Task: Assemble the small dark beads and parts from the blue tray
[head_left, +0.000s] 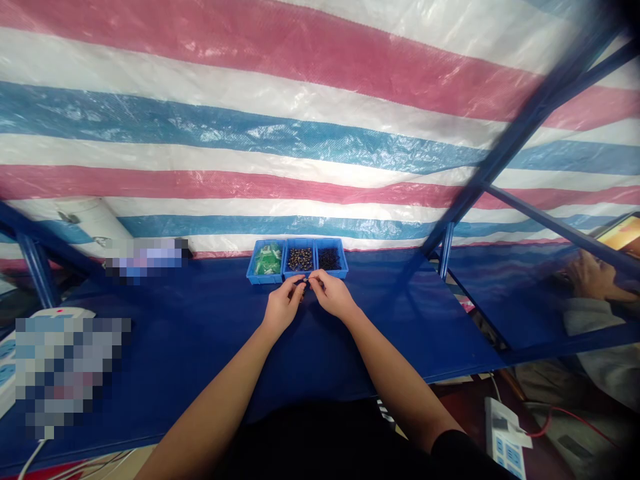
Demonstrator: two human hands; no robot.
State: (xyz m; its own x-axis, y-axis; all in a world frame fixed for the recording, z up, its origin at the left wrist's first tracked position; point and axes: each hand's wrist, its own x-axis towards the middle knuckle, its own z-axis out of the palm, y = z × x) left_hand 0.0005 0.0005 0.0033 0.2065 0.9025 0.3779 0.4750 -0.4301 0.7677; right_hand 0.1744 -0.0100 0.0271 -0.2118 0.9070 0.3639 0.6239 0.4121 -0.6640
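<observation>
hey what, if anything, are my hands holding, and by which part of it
Your left hand and right hand hold a small piece between their fingers; it is too small to tell which part each grips.

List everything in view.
rectangular plastic bins: three, blue, far edge
plastic packaging: uncountable, green, left bin
tiny brassy parts: many, gold and dark, middle bin
tiny dark parts: many, black, right bin
tabletop: one, blue, centre
striped plastic sheet: one, red, white, blue, behind
metal bars: several, blue, sides
socket strips: two, white, left, lower right
cylinder: one, white, left
pixelated patches: two, mixed, left
person: one, grey clothing, right
pinched piece: one, colour unclear, centre
left hand: one, bare, centre
right hand: one, bare, centre
</observation>
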